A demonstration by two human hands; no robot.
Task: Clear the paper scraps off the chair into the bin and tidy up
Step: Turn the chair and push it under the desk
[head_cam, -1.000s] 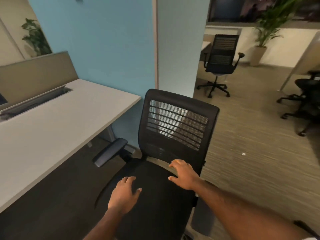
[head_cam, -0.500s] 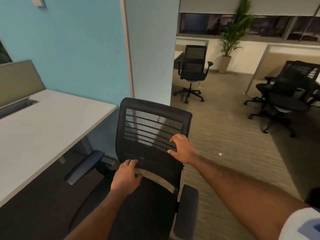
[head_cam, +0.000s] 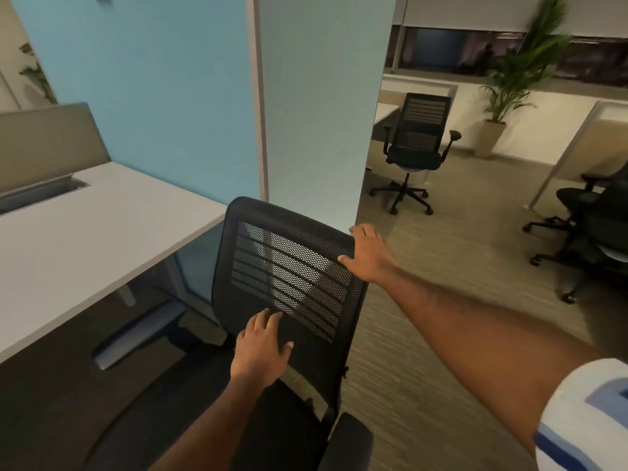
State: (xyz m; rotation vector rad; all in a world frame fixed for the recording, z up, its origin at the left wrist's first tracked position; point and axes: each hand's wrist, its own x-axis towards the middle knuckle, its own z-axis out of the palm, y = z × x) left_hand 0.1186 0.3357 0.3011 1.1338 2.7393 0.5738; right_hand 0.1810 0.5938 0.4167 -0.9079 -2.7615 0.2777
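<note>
A black mesh-backed office chair (head_cam: 289, 266) stands in front of me beside a white desk. My left hand (head_cam: 260, 348) lies flat against the lower front of the chair's backrest, fingers spread. My right hand (head_cam: 368, 254) grips the top right corner of the backrest, thumb on the front and fingers over the edge. The dark seat (head_cam: 272, 426) below shows no paper scraps. No bin is in view.
The white desk (head_cam: 85, 239) runs along the left, against a blue wall (head_cam: 153, 90) and a pale partition. More black chairs (head_cam: 416, 154) stand on the carpet beyond, one (head_cam: 591, 226) at the right edge. A potted plant (head_cam: 503, 83) is at the back.
Both hands have climbed from the seat onto the backrest. My right hand went up to the top right corner, and my left moved from the backrest's base onto its lower mesh.
</note>
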